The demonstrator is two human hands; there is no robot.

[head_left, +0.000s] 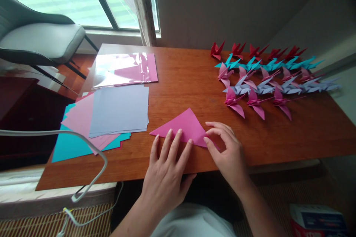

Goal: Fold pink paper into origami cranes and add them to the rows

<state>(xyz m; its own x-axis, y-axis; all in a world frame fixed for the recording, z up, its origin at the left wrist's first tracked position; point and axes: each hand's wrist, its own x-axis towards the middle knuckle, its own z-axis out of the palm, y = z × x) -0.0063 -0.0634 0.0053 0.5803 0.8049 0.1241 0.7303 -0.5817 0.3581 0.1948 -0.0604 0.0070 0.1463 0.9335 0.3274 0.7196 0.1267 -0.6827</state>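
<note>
A magenta sheet of paper (185,124), folded into a triangle, lies on the wooden table near its front edge, its tip pointing away from me. My left hand (169,170) rests with spread fingertips along the lower edge of the paper. At the right corner, the thumb and forefinger of my right hand (229,152) pinch the paper's edge. That corner partly disappears behind the right fingers.
Rows of folded paper cranes (257,102) in magenta, lilac, pink, turquoise and red stand at the right. Loose coloured sheets (119,109) and a clear packet of paper (125,70) lie left. A white cable (94,144) loops over the table's left front; a chair (41,40) stands beyond.
</note>
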